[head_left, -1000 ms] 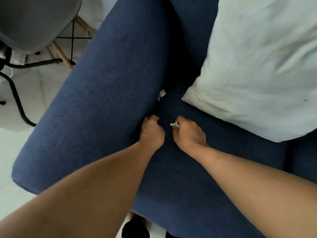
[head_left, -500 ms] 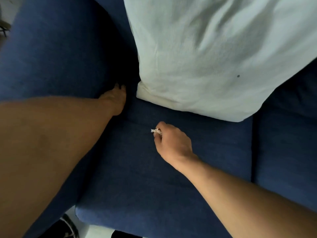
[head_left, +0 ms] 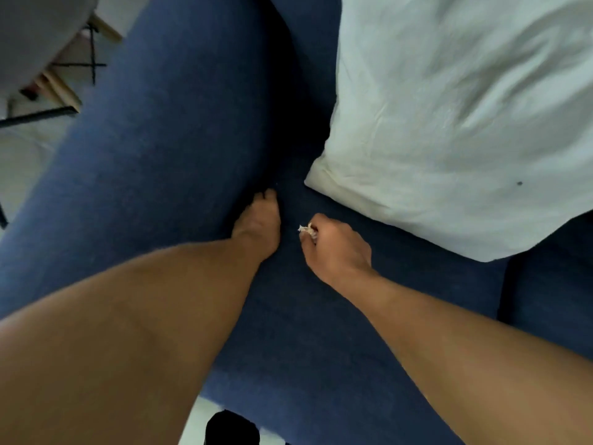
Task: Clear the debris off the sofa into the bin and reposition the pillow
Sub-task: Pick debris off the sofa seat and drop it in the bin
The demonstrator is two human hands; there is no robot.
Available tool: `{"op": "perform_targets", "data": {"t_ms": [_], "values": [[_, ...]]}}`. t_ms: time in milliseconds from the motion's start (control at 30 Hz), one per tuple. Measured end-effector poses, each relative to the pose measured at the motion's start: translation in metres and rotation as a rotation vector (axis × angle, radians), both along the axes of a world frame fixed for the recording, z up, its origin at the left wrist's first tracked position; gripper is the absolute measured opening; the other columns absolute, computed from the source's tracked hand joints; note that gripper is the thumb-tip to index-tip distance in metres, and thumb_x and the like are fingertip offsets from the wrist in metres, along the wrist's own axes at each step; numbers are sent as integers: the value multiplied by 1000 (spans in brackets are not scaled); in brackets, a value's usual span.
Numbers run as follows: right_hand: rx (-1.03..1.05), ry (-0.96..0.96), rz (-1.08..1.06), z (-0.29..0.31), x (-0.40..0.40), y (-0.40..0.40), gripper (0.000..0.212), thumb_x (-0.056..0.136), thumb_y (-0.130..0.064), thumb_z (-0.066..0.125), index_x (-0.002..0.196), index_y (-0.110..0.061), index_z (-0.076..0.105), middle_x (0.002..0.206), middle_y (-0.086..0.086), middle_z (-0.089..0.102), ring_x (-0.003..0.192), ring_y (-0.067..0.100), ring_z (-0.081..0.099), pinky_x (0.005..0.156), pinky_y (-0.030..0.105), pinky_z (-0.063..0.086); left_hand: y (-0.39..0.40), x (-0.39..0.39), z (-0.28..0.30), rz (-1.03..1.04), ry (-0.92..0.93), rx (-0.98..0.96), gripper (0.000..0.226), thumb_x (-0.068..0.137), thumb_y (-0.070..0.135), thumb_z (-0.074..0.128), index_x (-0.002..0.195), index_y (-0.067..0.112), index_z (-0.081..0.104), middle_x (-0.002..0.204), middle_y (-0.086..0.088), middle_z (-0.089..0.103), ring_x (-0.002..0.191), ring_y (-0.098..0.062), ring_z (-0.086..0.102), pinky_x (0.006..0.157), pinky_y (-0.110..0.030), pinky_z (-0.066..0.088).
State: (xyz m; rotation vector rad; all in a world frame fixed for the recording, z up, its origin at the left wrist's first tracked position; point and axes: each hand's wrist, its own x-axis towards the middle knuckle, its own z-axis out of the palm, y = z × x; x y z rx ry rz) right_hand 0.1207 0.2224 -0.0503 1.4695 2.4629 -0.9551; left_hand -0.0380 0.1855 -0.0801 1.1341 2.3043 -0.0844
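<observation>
On the blue sofa seat (head_left: pixel 288 316), my right hand (head_left: pixel 337 248) is closed around small white scraps of debris (head_left: pixel 306 229) that stick out past its fingers. My left hand (head_left: pixel 260 223) lies in the crease between the armrest (head_left: pixel 160 139) and the seat. Its fingers are together and point into the crease, and their tips are hidden, so I cannot tell whether they hold anything. A white pillow (head_left: pixel 449 123) lies on the seat just beyond my right hand. No bin is in view.
A grey chair (head_left: pixel 38 30) with wooden legs stands on the pale floor (head_left: pixel 25 149) left of the armrest. A dark object (head_left: pixel 232 427) sits on the floor at the sofa's front edge. A second seat cushion (head_left: pixel 552 284) lies to the right.
My left hand has reached forward along the crease. The loose white scrap that lay there a second ago is no longer visible. My right hand still holds its scraps.
</observation>
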Motion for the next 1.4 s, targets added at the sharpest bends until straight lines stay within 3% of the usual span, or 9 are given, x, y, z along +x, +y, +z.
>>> {"op": "perform_targets", "data": {"t_ms": [67, 167, 367, 533, 667, 833, 1033, 1233, 1400], "values": [[-7, -31, 22, 5, -13, -2, 21, 103, -43, 52, 98, -24, 58, 90, -5, 64, 76, 19, 58, 54, 32, 36, -18, 3, 2, 144, -101, 131, 32, 96, -1, 54, 127, 6, 51, 124, -17, 55, 102, -30, 59, 86, -44, 54], [-18, -87, 63, 11, -27, -6, 21, 103, -44, 50, 97, -25, 57, 92, -4, 65, 78, 21, 60, 53, 31, 37, -40, 7, 7, 349, -239, 227, 24, 99, 7, 57, 123, 9, 56, 121, -13, 59, 102, -25, 59, 87, -40, 54], [9, -162, 164, 26, -42, -25, 20, 102, -47, 51, 97, -29, 57, 91, -4, 64, 76, 22, 60, 52, 31, 38, -82, 16, 23, 737, -464, 300, 18, 96, 21, 67, 113, 23, 61, 106, -2, 66, 80, -9, 62, 57, -21, 48], [13, -213, 247, 38, -46, -49, 18, 102, -46, 52, 100, -29, 58, 92, -5, 66, 78, 22, 64, 60, 34, 49, -126, 22, 34, 903, -560, 274, 15, 93, 18, 71, 106, 21, 63, 102, -4, 67, 88, -22, 69, 79, -40, 61], [37, -287, 204, 42, -48, -61, 17, 103, -43, 51, 101, -29, 58, 95, -2, 67, 79, 23, 63, 57, 32, 44, -154, 25, 37, 727, -469, 226, 15, 98, 20, 62, 112, 21, 60, 108, -5, 64, 91, -21, 64, 76, -36, 58], [64, -339, 91, 39, -41, -53, 19, 103, -45, 51, 103, -28, 59, 87, -3, 58, 78, 24, 60, 53, 30, 38, -143, 28, 38, 382, -366, 200, 45, 100, 11, 57, 140, 27, 44, 126, -4, 51, 99, -20, 57, 89, -39, 53], [32, -368, 68, 37, -22, -43, 18, 102, -47, 53, 101, -30, 61, 87, -4, 58, 79, 23, 61, 54, 29, 39, -114, 41, 40, 100, -269, 43, 37, 99, 8, 57, 133, 21, 51, 126, -9, 43, 94, -28, 57, 83, -42, 55], [13, -375, 98, 32, -9, -57, 18, 102, -47, 53, 100, -30, 61, 88, -4, 59, 78, 23, 61, 53, 29, 38, -135, 48, 44, 160, -230, -1, 20, 96, 7, 59, 114, 15, 60, 117, -5, 55, 98, -27, 60, 86, -43, 55], [-15, -341, 211, 38, -9, -81, 18, 103, -46, 53, 99, -30, 61, 86, -6, 61, 75, 20, 61, 53, 30, 41, -174, 47, 45, 424, -290, 70, 10, 91, 17, 61, 100, 18, 61, 103, 0, 62, 84, -21, 59, 71, -34, 49]]}}
